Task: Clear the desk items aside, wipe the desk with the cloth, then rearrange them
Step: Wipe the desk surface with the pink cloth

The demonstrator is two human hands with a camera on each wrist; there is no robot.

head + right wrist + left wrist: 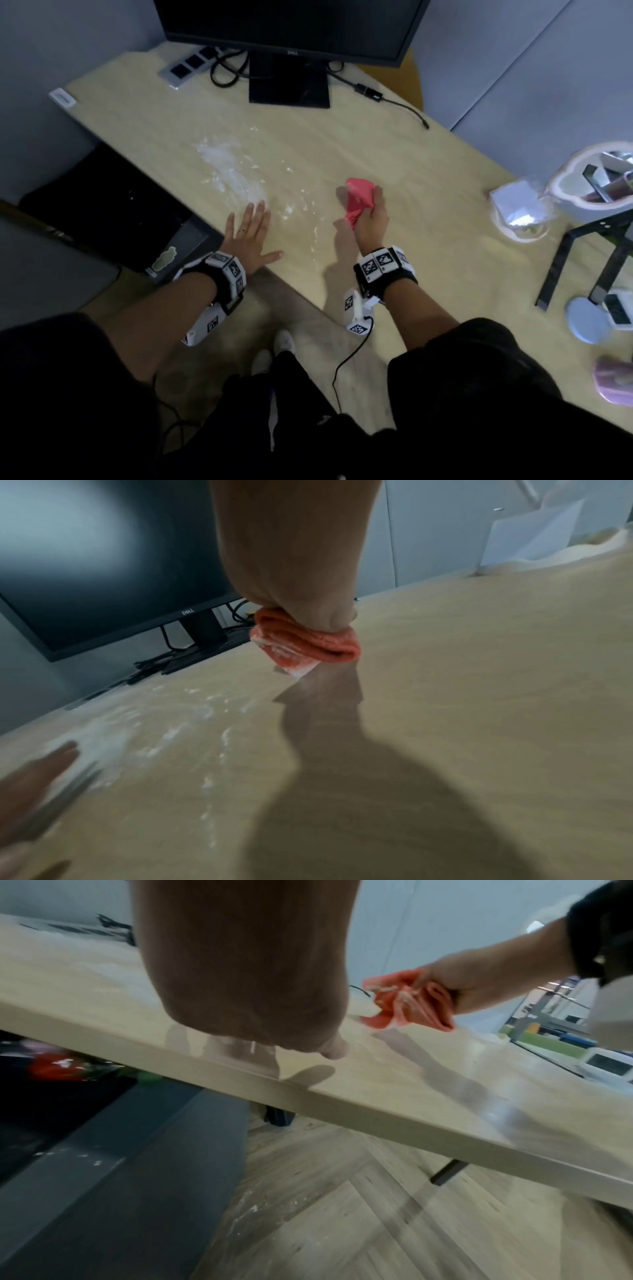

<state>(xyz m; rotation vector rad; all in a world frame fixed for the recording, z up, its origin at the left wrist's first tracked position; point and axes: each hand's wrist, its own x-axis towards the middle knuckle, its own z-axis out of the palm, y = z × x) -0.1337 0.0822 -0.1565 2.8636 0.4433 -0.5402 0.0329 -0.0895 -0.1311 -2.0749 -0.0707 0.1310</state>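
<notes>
My right hand (371, 214) grips a bunched pink-red cloth (358, 202) near the middle of the light wooden desk (394, 161). In the right wrist view the cloth (308, 645) hangs from my fist just above the desk, with white powder on its folds. The left wrist view shows the cloth (411, 1001) held to the right of my left hand. My left hand (250, 236) lies flat on the desk near its front edge, fingers spread. White powder (229, 168) is smeared on the desk beyond my left hand and scattered toward the cloth.
A black monitor (291, 27) on its stand, a power strip (188, 66) and cables line the back of the desk. At the right stand a white tray (589, 181) of items, a plastic bag (517, 202), a black stand (582, 253), a blue disc (585, 318) and a purple item (613, 383).
</notes>
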